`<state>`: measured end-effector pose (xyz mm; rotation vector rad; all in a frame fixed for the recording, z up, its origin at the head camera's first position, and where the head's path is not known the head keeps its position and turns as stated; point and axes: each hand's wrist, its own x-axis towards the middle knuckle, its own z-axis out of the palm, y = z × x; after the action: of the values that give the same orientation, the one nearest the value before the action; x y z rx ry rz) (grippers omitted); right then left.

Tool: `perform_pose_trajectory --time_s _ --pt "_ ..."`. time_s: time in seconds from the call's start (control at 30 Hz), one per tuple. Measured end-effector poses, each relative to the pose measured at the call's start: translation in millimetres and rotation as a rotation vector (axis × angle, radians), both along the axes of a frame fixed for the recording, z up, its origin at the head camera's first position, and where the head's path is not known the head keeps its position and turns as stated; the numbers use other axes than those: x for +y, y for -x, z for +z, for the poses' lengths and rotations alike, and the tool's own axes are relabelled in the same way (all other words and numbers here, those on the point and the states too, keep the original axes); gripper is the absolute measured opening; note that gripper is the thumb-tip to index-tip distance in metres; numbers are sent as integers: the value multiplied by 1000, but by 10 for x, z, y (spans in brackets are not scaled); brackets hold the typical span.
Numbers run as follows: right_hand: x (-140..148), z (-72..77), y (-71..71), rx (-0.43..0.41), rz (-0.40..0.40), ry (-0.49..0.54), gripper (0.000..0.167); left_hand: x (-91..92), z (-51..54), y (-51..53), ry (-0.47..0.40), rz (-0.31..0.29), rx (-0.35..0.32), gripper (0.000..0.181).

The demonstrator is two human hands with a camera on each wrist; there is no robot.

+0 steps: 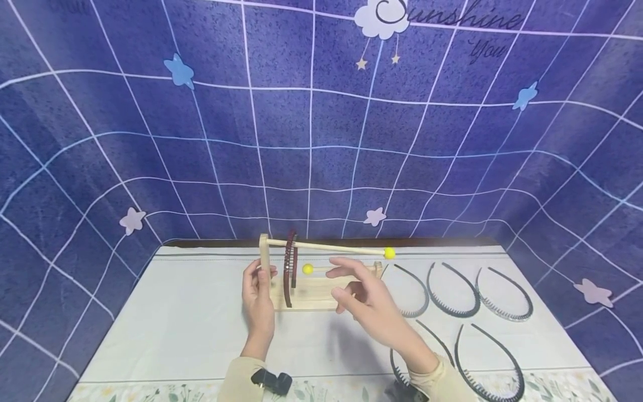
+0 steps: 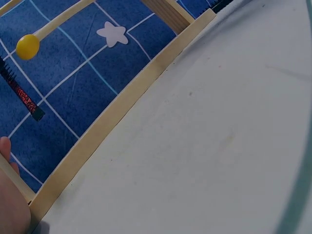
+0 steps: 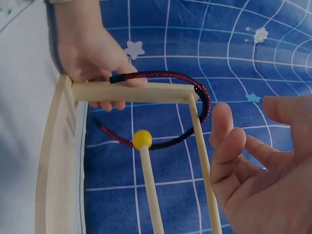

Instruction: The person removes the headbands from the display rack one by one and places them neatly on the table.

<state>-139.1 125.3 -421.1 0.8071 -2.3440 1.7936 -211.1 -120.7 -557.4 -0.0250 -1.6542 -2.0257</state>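
Note:
A wooden stand (image 1: 311, 301) with two rods sits at the table's middle. My left hand (image 1: 258, 307) grips its left upright (image 3: 161, 92), thumb on one side and fingers on the other. From the upper rod (image 1: 331, 248), close to that upright, hangs a dark red toothed headband (image 3: 170, 74), its open ends downward. A yellow ball (image 1: 389, 253) caps this rod's right end. The lower rod points left and ends in another yellow ball (image 1: 308, 269). In front of the stand's right part, my right hand (image 1: 374, 310) is raised with loosely bent fingers, holding nothing.
Several black and grey toothed headbands (image 1: 454, 312) lie in two rows on the right of the white tablecloth (image 1: 176, 324), some partly behind my right arm. A blue gridded curtain (image 1: 321, 167) surrounds the table at the back and sides.

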Motion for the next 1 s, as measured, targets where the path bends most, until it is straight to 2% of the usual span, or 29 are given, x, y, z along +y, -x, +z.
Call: perform_pose_trajectory --time_s 0.33,0.7,1.0 --pt "-243 41 137 -78 50 47 57 13 18 -19 7 2 -27 35" --pt "-517 48 231 -34 72 50 61 3 3 -8 -13 0 -1 34" --pt "-648 23 290 -36 86 69 70 2 17 -21 17 0 -35 35"
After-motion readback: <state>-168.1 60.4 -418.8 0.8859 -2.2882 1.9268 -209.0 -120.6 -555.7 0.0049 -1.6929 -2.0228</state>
